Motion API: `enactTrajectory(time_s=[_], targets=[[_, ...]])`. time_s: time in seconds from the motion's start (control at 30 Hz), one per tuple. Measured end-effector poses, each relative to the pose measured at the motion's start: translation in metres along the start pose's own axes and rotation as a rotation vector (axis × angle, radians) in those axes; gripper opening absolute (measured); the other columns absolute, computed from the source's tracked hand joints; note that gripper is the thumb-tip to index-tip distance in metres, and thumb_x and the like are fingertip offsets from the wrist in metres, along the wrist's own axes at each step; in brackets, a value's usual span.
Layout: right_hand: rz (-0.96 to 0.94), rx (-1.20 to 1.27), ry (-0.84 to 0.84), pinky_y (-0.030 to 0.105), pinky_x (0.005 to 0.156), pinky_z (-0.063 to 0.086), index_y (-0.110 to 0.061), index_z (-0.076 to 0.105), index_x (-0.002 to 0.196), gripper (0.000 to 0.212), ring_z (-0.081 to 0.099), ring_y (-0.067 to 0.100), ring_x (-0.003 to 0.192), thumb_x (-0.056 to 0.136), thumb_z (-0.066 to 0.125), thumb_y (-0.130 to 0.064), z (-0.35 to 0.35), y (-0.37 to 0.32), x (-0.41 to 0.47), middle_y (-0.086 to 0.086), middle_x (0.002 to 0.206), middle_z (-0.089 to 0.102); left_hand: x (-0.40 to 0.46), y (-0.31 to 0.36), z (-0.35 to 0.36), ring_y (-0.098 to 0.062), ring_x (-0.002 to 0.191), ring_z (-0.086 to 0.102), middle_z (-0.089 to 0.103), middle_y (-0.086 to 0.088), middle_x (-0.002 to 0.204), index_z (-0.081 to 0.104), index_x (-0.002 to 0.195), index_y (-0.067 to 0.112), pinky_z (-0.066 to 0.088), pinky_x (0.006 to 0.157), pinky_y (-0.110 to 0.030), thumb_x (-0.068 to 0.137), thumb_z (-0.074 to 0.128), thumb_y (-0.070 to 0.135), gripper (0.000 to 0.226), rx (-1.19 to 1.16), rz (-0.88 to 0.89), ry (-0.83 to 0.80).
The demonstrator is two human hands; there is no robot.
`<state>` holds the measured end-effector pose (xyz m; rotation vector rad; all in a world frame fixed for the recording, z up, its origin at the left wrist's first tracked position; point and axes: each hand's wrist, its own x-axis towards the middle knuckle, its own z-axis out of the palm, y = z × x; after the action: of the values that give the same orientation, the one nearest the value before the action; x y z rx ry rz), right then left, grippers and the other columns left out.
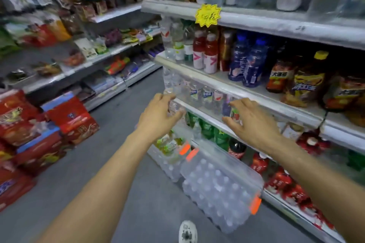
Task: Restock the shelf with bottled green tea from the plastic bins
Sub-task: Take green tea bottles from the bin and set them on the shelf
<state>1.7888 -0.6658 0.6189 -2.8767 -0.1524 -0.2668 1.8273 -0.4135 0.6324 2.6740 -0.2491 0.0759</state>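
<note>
Even bright light, motion-blurred (edges bowed).

Shelf [199, 108]: white metal tier on the right, where we see clear bottles [194, 92] standing upright in a row. Plastic bins [227, 165]: two, transparent with orange latches, on the floor below; far bin holds green tea bottles [169, 144].
</note>
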Motion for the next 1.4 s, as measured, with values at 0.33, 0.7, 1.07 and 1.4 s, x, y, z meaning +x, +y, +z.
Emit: enactTrajectory(time_s=[0.33, 0.7, 1.07, 1.4], targets=[[0.176, 0.173, -0.304, 0.039, 0.092, 0.046, -0.015, 0.053, 0.132, 0.046, 0.052, 0.032, 0.119, 0.095, 0.054, -0.043, 0.152, -0.048, 0.158, 0.013, 0.131, 0.054, 0.136, -0.166, 0.040, -0.031, 0.126, 0.053, 0.050, -0.014, 0.141, 0.053, 0.140, 0.011, 0.042, 0.105, -0.039, 0.093, 0.068, 0.031, 0.054, -0.148, -0.241, -0.248], [0.613, 0.547, -0.545, 0.032, 0.094, 0.045, -0.015, 0.054, 0.131, 0.043, 0.057, 0.026, 0.116, 0.093, 0.061, -0.035, 0.346, -0.085, 0.210, 0.007, 0.129, 0.058, 0.236, -0.301, 0.190, -0.027, 0.122, 0.057, 0.053, -0.009, 0.139, 0.054, 0.140, 0.014, 0.044, 0.106, -0.037, 0.094, 0.067, 0.033, 0.051, -0.227, -0.319, -0.657], [1.307, 0.808, -0.526, 0.033, 0.085, 0.049, -0.005, 0.058, 0.114, 0.032, 0.064, 0.031, 0.099, 0.085, 0.069, -0.016, 0.574, -0.137, 0.247, 0.013, 0.104, 0.065, 0.313, -0.428, 0.363, -0.022, 0.113, 0.061, 0.062, -0.008, 0.130, 0.049, 0.138, 0.016, 0.042, 0.084, -0.022, 0.095, 0.064, 0.033, 0.049, -0.125, -0.249, -1.037], [1.423, 0.591, -0.523, 0.046, 0.097, 0.042, -0.008, -0.005, 0.151, 0.093, 0.049, 0.041, 0.121, 0.089, 0.062, -0.030, 0.720, -0.095, 0.239, 0.021, 0.132, 0.044, 0.306, -0.478, 0.516, -0.033, 0.133, 0.046, 0.046, -0.015, 0.145, 0.033, 0.146, 0.007, 0.041, 0.109, -0.044, 0.084, 0.076, 0.026, 0.078, -0.063, -0.152, -1.041]])
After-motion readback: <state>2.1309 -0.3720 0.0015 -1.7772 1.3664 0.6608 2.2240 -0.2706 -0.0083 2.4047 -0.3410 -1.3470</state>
